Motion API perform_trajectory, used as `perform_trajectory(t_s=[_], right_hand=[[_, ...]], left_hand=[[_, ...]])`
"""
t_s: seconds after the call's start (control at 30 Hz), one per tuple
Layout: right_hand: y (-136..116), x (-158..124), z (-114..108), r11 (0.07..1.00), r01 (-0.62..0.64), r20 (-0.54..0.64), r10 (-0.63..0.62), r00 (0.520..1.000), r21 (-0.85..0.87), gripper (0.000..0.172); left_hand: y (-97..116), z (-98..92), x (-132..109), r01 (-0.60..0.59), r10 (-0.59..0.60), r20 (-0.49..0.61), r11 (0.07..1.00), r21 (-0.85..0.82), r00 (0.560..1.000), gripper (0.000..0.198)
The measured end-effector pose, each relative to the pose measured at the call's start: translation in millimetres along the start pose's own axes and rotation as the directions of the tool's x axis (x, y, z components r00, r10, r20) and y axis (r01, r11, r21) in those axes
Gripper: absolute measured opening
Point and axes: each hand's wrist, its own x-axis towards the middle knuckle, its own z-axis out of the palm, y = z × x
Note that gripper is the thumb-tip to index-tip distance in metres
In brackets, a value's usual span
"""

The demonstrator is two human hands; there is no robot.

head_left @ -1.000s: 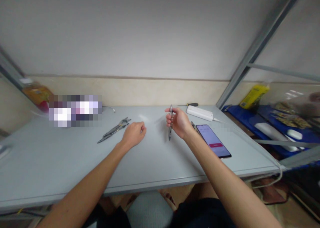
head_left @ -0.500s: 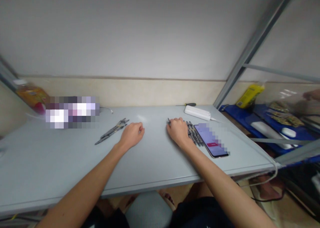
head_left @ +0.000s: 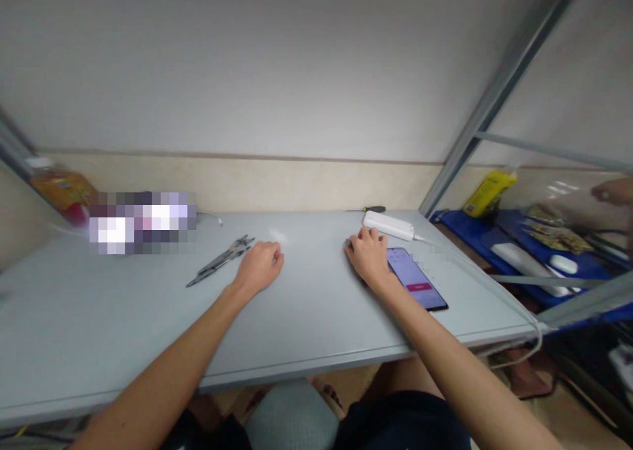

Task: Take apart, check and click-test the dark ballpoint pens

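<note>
My left hand [head_left: 260, 267] rests on the desk in a loose fist, and nothing shows in it. Just left of it lies a loose bunch of dark pens [head_left: 217, 263], slanting across the desktop. On the other side, my right hand [head_left: 368, 255] is curled low over the desk, covering the place where a row of pens lay. A short dark pen end [head_left: 349, 244] pokes out by its thumb and forefinger; the rest is hidden under the hand. Right beside that hand lies a phone [head_left: 420, 282] with its screen lit.
Behind my right hand are a white power strip [head_left: 388, 225] with a cable and a screwdriver [head_left: 374, 209]. A bottle [head_left: 64, 190] stands at the far left. Beyond the metal frame, a blue surface holds a yellow pack [head_left: 489, 193]; another person's hand [head_left: 613, 191] shows there.
My right hand has shifted right, over the row of pens that showed beside it before and is now covered. My left hand has barely moved.
</note>
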Motion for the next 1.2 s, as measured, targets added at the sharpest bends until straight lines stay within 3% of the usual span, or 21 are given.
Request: perform_trajectory(t_s=[0.27, 0.5, 0.9, 1.2], right_hand=[[8.1, -2.8, -1.8, 0.996, -0.06, 0.015, 0.059, 0.998, 0.059, 0.028], [1.3, -6.1, -2.9, 0.989, -0.048, -0.013, 0.05, 0.999, 0.138, 0.025], [-45.2, -11.1, -13.1, 0.908, 0.245, -0.128, -0.214, 0.968, 0.341, 0.02], [-59.6, -14.2, -8.9, 0.851, 0.337, -0.149, -0.303, 0.941, 0.402, 0.017]], left_hand=[[4.9, -11.1, -4.0, 0.193, -0.168, -0.143, 0.964, 0.181, 0.975, 0.022], [2.8, -13.5, -6.6, 0.341, -0.314, -0.148, 0.91, 0.234, 0.938, 0.029], [1.7, -14.2, -7.8, 0.338, -0.315, -0.13, 0.906, 0.254, 0.94, 0.032], [-2.1, -10.8, -7.1, 0.303, -0.309, -0.027, 0.908, 0.288, 0.951, 0.036]])
